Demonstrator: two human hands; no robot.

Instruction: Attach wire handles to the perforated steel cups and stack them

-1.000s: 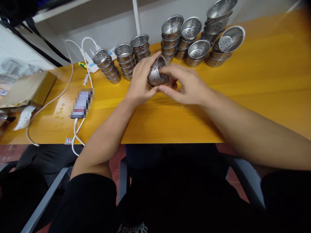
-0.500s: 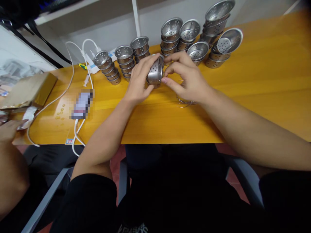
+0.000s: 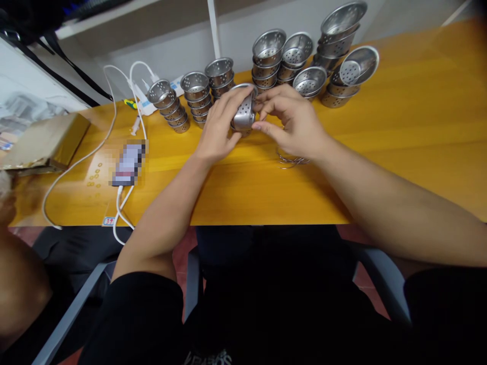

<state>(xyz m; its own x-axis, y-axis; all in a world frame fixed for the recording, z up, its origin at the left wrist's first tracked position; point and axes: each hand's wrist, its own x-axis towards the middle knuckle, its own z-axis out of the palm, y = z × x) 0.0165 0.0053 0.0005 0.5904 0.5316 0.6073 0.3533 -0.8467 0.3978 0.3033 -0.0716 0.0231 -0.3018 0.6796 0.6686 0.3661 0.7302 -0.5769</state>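
My left hand (image 3: pixel 218 126) grips a small perforated steel cup (image 3: pixel 243 112), tipped on its side above the yellow table (image 3: pixel 399 132). My right hand (image 3: pixel 292 121) is pinched against the cup's rim, fingers curled; whatever its fingertips hold is too small to make out. A bunch of thin wire pieces (image 3: pixel 291 161) lies on the table just below my right wrist. Behind my hands stand stacks of similar cups (image 3: pixel 196 91) and taller stacks (image 3: pixel 268 58) of wider ones.
A phone (image 3: pixel 127 163) with white cables (image 3: pixel 95 147) lies at the left, with a cardboard box (image 3: pixel 45 139) beyond. Small rings (image 3: pixel 94 177) are scattered near the phone. Another person's arm (image 3: pixel 19 289) shows at the lower left. The table's front edge runs below my forearms.
My hands rose slightly and turned the cup more on its side; my right fingers moved to its rim. The wire bunch became visible. Another person's arm came into view at left.
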